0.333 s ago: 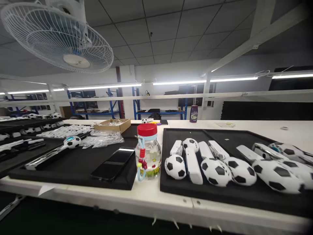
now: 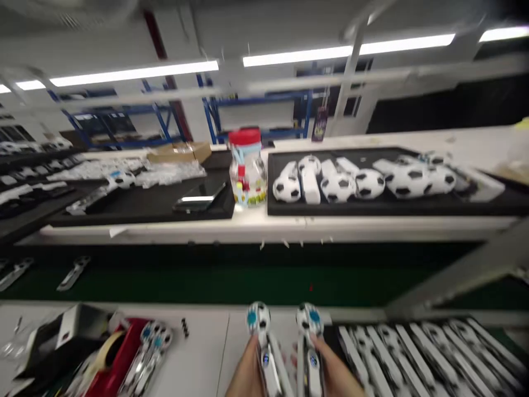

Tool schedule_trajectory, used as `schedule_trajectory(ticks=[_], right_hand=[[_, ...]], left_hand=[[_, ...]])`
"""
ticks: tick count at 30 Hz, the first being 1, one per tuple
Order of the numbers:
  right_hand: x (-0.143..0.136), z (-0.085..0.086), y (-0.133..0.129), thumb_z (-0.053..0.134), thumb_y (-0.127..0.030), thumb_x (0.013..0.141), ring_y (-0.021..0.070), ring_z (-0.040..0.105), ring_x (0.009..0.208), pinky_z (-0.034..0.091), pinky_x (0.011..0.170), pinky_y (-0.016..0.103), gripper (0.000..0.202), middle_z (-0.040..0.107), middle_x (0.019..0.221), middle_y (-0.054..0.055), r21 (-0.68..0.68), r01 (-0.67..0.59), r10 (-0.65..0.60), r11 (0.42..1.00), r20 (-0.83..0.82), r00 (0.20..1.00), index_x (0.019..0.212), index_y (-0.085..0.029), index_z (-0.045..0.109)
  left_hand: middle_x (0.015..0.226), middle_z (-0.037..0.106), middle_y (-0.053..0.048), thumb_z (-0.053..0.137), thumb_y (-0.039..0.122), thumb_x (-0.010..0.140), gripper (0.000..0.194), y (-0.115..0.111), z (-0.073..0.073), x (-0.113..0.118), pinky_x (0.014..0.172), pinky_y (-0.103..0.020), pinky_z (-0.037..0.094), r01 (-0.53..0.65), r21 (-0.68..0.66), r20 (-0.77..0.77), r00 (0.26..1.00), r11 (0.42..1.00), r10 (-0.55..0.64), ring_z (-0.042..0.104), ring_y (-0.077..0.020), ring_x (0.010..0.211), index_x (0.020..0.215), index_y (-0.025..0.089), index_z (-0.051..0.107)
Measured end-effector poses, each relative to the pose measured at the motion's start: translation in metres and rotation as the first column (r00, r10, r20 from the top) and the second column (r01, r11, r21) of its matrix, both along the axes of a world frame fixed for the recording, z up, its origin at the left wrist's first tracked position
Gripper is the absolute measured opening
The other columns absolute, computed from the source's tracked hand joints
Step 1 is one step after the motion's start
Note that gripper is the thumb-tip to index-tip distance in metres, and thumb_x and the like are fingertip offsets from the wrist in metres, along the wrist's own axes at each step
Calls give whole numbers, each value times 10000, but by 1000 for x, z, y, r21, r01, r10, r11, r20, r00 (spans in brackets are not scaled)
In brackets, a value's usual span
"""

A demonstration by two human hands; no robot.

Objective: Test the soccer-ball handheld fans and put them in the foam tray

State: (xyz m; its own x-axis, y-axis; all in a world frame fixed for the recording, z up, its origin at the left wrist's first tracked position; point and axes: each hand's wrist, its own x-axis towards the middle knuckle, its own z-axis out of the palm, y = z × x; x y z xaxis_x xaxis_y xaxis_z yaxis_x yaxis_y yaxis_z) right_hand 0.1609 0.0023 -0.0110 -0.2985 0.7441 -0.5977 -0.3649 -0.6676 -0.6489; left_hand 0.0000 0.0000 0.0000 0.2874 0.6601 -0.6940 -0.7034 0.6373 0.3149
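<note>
Football-headed device (image 2: 268, 368) in the left hand (image 2: 247, 372), twin device (image 2: 312, 370) in the right hand (image 2: 336, 372), both at six o'clock, each gripped by its handle. Thumbs kept off the lit displays (image 2: 266, 359) would leave them clear; their digits, and the label on the purple container (image 2: 319, 124) at one o'clock, blur beyond reading

Left hand (image 2: 247, 368): one, bare; lower centre of view, entering from the bottom edge; slanted inward and forward; closed in a grip, the thumb side outward, fingertips just showing at the inner side, blurred. Right hand (image 2: 335, 370): one, bare; beside the left and apart from it; slanted inward, roughly mirroring it; likewise closed in a grip, thumb extended forward, fingertips partly visible at the inner side. Wrists: cut off by the frame.
</note>
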Motion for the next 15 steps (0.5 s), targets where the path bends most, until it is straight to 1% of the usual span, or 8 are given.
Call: schedule_trajectory(ticks=[1, 3, 4, 6, 8, 10, 13, 15], right_hand=[[1, -7, -8, 600, -428, 764, 213, 626, 871, 518, 739, 341, 320, 646, 897, 77, -109, 106, -113, 988, -61, 992, 938, -160, 572], [4, -14, -26, 675, -325, 708, 197, 636, 844, 508, 759, 316, 262, 661, 840, 45, -235, 231, -267, 944, -137, 954, 901, -180, 571], [5, -14, -33, 694, -283, 687, 198, 636, 848, 506, 768, 327, 274, 663, 859, 31, -270, 279, -328, 922, -157, 932, 915, -198, 567], [4, -7, -47, 701, -255, 676, 207, 628, 874, 504, 789, 374, 319, 650, 962, 19, -281, 312, -367, 907, -167, 915, 960, -233, 558], [3, 5, -58, 698, -255, 675, 216, 613, 892, 498, 805, 411, 347, 614, 1062, 25, -241, 305, -351, 921, -179, 919, 992, -251, 556], [-1, 18, -67, 704, -237, 659, 210, 601, 876, 496, 799, 403, 379, 599, 1070, 38, -172, 261, -294, 950, -204, 934, 1009, -246, 559], [-6, 33, -80, 713, -219, 636, 199, 596, 835, 485, 774, 370, 447, 615, 975, 35, -47, 173, -179, 984, -238, 955, 1045, -241, 534], [-9, 40, -88, 712, -249, 647, 191, 601, 781, 472, 741, 348, 457, 622, 895, 31, 41, 106, -92, 994, -254, 963, 1056, -235, 508]], left_hand=[[904, 637, -91, 609, 293, 763, 318, -8, -4, -1, 641, -352, 508, -53, 18, -49, 997, 998, 54, 616, -246, 833, 1038, 177, 499], [977, 631, -85, 588, 213, 767, 355, -25, -8, -5, 668, -356, 500, -75, 73, -93, 992, 995, 81, 616, -232, 831, 1089, 211, 439], [1010, 621, -90, 568, 197, 776, 376, -33, -7, -8, 673, -366, 497, -62, 111, -108, 991, 992, 74, 611, -225, 823, 1115, 224, 408], [1005, 608, -99, 547, 182, 783, 398, -46, -3, -16, 664, -376, 490, 1, 184, -119, 993, 983, 21, 595, -210, 784, 1139, 223, 375], [956, 593, -85, 557, 139, 757, 449, -58, 4, -23, 657, -359, 482, 65, 259, -134, 991, 964, -31, 574, -191, 756, 1153, 218, 362], [927, 569, -61, 571, 102, 728, 525, -69, 11, -28, 656, -344, 473, 108, 314, -142, 988, 943, -66, 554, -178, 750, 1182, 232, 340], [930, 538, -49, 566, 114, 743, 552, -85, 21, -34, 655, -336, 464, 120, 363, -144, 987, 924, -72, 536, -173, 768, 1209, 261, 310], [947, 525, -46, 557, 131, 765, 541, -94, 29, -36, 661, -332, 461, 112, 380, -143, 988, 918, -61, 531, -168, 779, 1214, 281, 296]])
